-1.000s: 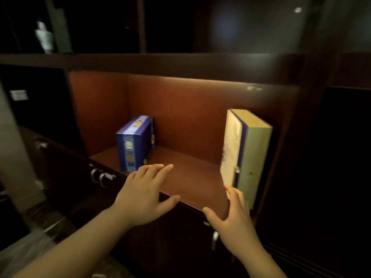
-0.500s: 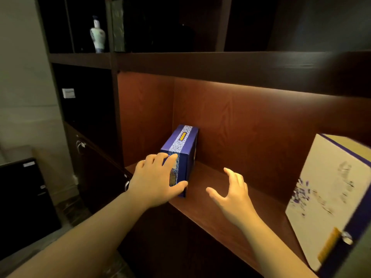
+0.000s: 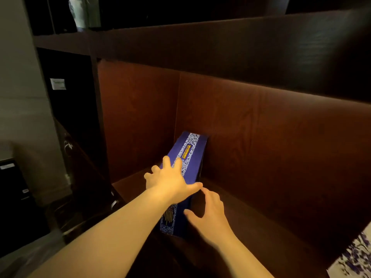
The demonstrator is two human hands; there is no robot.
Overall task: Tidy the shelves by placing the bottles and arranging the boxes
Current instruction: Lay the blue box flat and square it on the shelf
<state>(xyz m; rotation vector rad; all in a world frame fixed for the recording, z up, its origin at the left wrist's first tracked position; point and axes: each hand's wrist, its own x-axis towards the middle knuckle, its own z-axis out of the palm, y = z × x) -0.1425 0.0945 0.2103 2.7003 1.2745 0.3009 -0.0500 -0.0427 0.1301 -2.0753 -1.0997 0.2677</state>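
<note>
A blue box [image 3: 191,155] with a white patterned stripe and gold lettering stands on edge on the lit brown shelf [image 3: 261,223], in its left back part. My left hand [image 3: 170,182] lies flat on the box's top near its front end, fingers spread, thumb over the right edge. My right hand [image 3: 208,215] is open beside the box's right face, fingertips close to or touching it. A corner of a cream box [image 3: 355,255] with blue floral print shows at the bottom right edge.
A white and blue bottle [image 3: 77,12] stands on the shelf above, top left. Dark cabinet doors with metal handles [image 3: 114,203] sit below the shelf. A black unit [image 3: 12,197] is on the floor at the left by the wall.
My view has swung left and closer to the blue box. My left hand has slid onto the box's top, and my right hand has come in against its right side.
</note>
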